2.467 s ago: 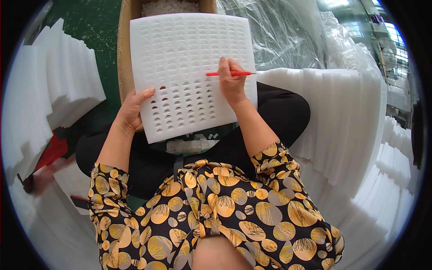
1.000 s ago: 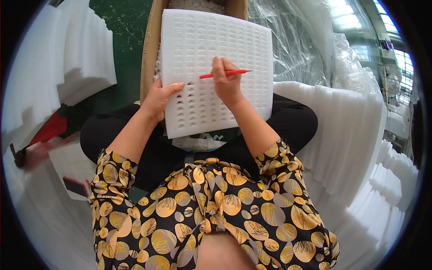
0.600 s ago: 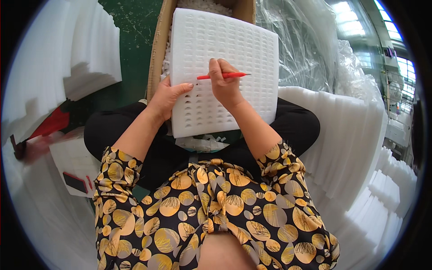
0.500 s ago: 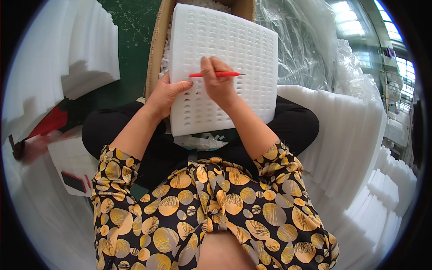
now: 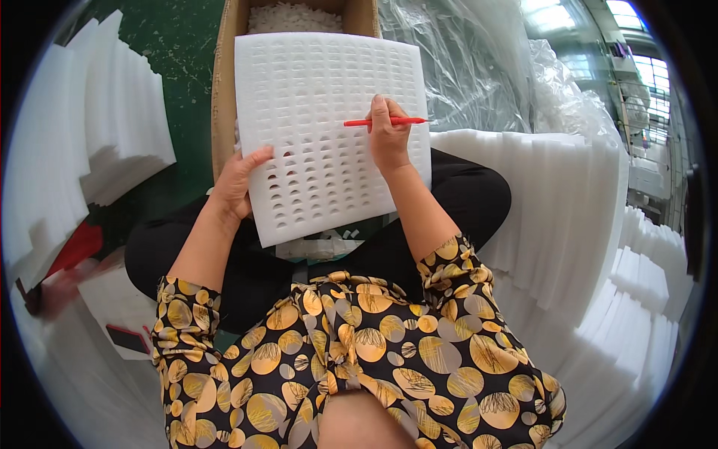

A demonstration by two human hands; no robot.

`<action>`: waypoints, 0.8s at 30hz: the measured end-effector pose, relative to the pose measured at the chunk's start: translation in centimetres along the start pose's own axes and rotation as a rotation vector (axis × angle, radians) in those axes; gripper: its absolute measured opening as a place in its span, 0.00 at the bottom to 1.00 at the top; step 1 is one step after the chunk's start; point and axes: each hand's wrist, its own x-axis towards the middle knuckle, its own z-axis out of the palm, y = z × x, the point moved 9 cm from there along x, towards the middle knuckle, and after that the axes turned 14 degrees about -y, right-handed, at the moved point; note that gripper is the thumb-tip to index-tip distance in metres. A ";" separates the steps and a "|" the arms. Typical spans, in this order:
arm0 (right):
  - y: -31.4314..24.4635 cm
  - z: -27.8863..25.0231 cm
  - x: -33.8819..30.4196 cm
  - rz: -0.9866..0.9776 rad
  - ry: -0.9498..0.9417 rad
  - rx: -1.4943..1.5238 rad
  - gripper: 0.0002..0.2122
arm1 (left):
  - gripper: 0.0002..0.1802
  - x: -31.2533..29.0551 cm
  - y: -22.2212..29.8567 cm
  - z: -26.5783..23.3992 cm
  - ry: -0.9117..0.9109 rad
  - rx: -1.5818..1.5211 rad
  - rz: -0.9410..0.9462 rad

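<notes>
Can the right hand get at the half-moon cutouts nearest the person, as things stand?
Likely yes: the right hand holds a red pen over the white foam sheet, and nothing lies between it and the half-moon cutouts.

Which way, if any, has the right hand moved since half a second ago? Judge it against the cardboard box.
Yes: the right hand has moved to the right relative to the cardboard box, carrying the red pen-like tool along.

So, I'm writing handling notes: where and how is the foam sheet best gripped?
Probably pinch its left edge, coming from the left: the foam sheet is flat, with a plain margin there, where the left hand holds it.
</notes>
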 end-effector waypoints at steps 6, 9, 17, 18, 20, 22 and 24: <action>-0.9 2.0 -0.6 -0.119 -0.163 -0.351 0.16 | 0.22 -0.5 0.7 0.7 -0.012 0.093 0.049; -1.1 2.9 -0.6 -0.140 -0.200 -0.426 0.16 | 0.22 -0.5 0.8 0.3 0.000 0.158 0.078; 0.0 3.8 -0.5 0.002 -0.153 -0.064 0.16 | 0.21 -0.2 0.5 -0.3 -0.010 0.114 0.059; 0.2 4.0 -0.5 0.001 -0.152 -0.063 0.16 | 0.21 -0.2 0.5 -0.2 -0.010 0.116 0.059; -1.0 5.4 -0.5 -0.176 -0.217 -0.477 0.16 | 0.20 -0.1 0.4 -0.2 0.002 0.153 0.091; -1.9 7.3 -1.1 -0.353 -0.276 -0.894 0.17 | 0.20 -0.2 0.5 -0.1 0.013 0.190 0.125; -2.2 6.8 -0.6 -0.272 -0.253 -0.675 0.17 | 0.20 -0.1 0.8 -0.3 0.011 0.178 0.131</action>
